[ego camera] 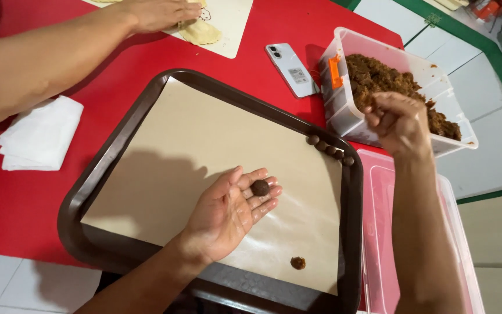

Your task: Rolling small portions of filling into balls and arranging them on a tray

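You're working over a red table (24,215) above pale tiled floor, a brown tray (146,99) lined with paper under your hands. Going rightward: your left hand (230,212) lies flat, palm up, cradling a small brown ball (260,187) on its fingers. Further right, your right hand (399,119) pinches, fingers curled, into the brown filling (379,75) in the clear tub (344,110); it looks mid-portioning.

2 bare forearms, no sleeves, watch or rings; left hand (228,212) and right hand (399,119) ungloved
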